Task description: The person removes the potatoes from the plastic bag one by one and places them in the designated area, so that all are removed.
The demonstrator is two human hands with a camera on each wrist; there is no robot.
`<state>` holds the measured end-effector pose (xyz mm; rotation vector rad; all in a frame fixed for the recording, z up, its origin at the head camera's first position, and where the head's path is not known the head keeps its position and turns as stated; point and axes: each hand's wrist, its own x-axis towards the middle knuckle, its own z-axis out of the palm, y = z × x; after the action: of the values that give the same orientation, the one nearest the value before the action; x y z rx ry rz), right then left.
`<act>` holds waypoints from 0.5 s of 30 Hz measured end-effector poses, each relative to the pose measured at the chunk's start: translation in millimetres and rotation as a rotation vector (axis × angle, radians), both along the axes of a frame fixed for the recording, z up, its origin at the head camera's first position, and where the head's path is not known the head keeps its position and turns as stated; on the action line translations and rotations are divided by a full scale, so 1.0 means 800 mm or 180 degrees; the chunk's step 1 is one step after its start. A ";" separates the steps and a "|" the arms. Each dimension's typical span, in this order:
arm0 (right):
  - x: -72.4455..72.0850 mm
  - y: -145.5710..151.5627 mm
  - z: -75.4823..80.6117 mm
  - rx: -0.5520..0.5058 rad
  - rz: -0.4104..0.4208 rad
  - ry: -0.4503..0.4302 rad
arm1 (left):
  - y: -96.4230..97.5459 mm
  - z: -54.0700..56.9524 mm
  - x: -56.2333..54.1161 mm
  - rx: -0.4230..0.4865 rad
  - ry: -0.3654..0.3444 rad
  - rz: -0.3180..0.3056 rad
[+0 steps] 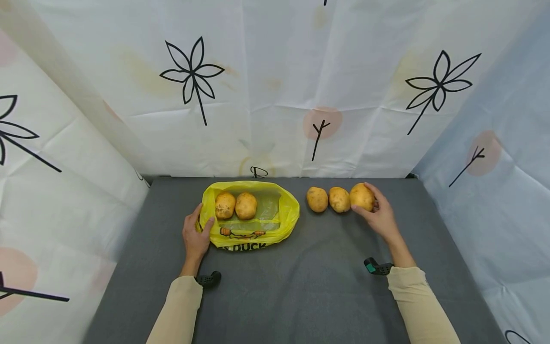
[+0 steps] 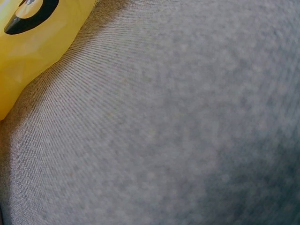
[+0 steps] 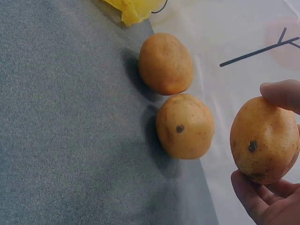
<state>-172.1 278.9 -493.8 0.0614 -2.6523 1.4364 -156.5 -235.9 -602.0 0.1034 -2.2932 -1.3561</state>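
Observation:
My right hand [image 1: 381, 219] grips a potato [image 1: 362, 197] between thumb and fingers. In the right wrist view that held potato [image 3: 264, 140] has a dark spot, and the fingers [image 3: 251, 194] wrap its lower side. Two more potatoes, one on the left [image 1: 317, 199] and one in the middle [image 1: 339, 199], stand in a row beside it on the grey table. At the left, my left hand [image 1: 196, 236] holds the side of a yellow plastic bag [image 1: 283, 234], whose mouth is spread wide. Inside the bag lie two potatoes [image 1: 246, 206], side by side at its left end.
The grey table [image 1: 292, 296] reaches back to a white cloth [image 1: 275, 138] printed with leaves, which also hangs at both sides. Dark devices [image 1: 209, 279] are strapped to both wrists. Only a corner of the bag [image 2: 37, 51] and the table surface show in the left wrist view.

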 end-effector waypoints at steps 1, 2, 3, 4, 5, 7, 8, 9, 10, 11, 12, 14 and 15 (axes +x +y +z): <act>0.000 0.001 0.001 -0.0006 -0.0005 -0.0011 | 0.000 0.000 0.000 0.0001 0.0001 0.0000; 0.000 0.002 0.001 -0.0020 -0.0005 -0.0017 | 0.000 0.000 0.000 -0.0005 0.0002 0.0001; 0.000 0.003 0.002 -0.0034 -0.0003 -0.0019 | 0.001 0.001 0.000 -0.0011 0.0010 0.0002; 0.000 0.003 0.003 -0.0049 -0.0002 -0.0026 | 0.001 0.001 0.000 -0.0008 0.0013 0.0001; 0.000 0.004 0.003 -0.0078 0.0000 -0.0038 | 0.001 0.002 0.000 -0.0004 0.0018 -0.0001; -0.001 0.006 0.002 -0.0154 -0.0004 -0.0078 | 0.001 0.002 0.000 -0.0001 0.0025 -0.0003; -0.001 0.007 0.001 -0.0199 -0.0010 -0.0108 | 0.001 0.002 0.000 -0.0004 0.0025 -0.0004; -0.001 0.008 0.000 -0.0249 -0.0019 -0.0146 | 0.001 0.002 0.000 -0.0007 0.0024 -0.0005; -0.002 0.010 -0.001 -0.0295 -0.0036 -0.0188 | 0.001 0.002 0.001 -0.0005 0.0017 -0.0008; -0.002 0.012 -0.002 -0.0339 -0.0051 -0.0231 | 0.001 0.002 0.001 -0.0006 0.0014 -0.0010; -0.003 0.013 -0.004 -0.0374 -0.0061 -0.0267 | 0.001 0.002 0.001 -0.0008 0.0008 -0.0010; -0.004 0.017 -0.007 -0.0435 -0.0087 -0.0329 | 0.001 0.003 0.001 -0.0012 -0.0003 -0.0012; -0.004 0.019 -0.008 -0.0467 -0.0097 -0.0352 | 0.002 0.003 0.001 -0.0010 -0.0006 -0.0013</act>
<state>-175.3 294.0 -500.4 -0.0740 -2.6101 1.6655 -155.9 -234.6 -599.8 0.0993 -2.2982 -1.3550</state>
